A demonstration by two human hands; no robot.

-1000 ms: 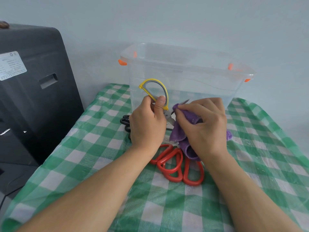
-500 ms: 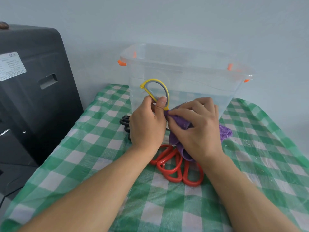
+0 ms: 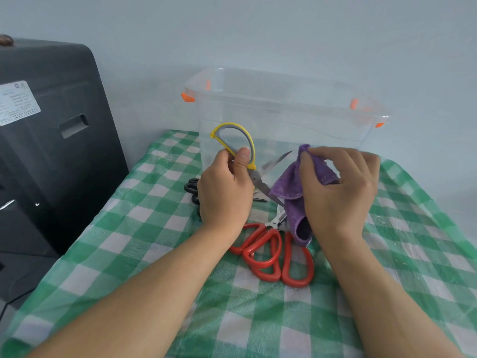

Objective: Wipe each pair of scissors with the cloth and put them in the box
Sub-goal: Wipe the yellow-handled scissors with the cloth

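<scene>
We see a table [image 3: 129,228] under a green-and-white checked cover, with a dark cabinet [image 3: 51,151] far out beyond the left hand's outer side. Past both hands stands the clear box [image 3: 284,117], open at the top, with orange clips at its corners.

The left hand [image 3: 224,192] grips the yellow-and-grey scissors [image 3: 240,148] by the lower handle, fingers curled round it and thumb pressed along it. The upper handle loop rises above this hand, in front of the box wall. The blades are parted: one points up and toward the right hand, the other runs down behind the cloth.

The right hand [image 3: 338,187] pinches the purple cloth [image 3: 291,187] between thumb and fingertips at its top corner. The cloth hangs down along this hand's inner side, between the two hands, and overlaps the lower blade.

Below and between the wrists lie two pairs of red scissors [image 3: 268,254], handles toward us, on the table. Black scissors [image 3: 192,189] lie just beyond the left hand's outer edge, mostly hidden by it.
</scene>
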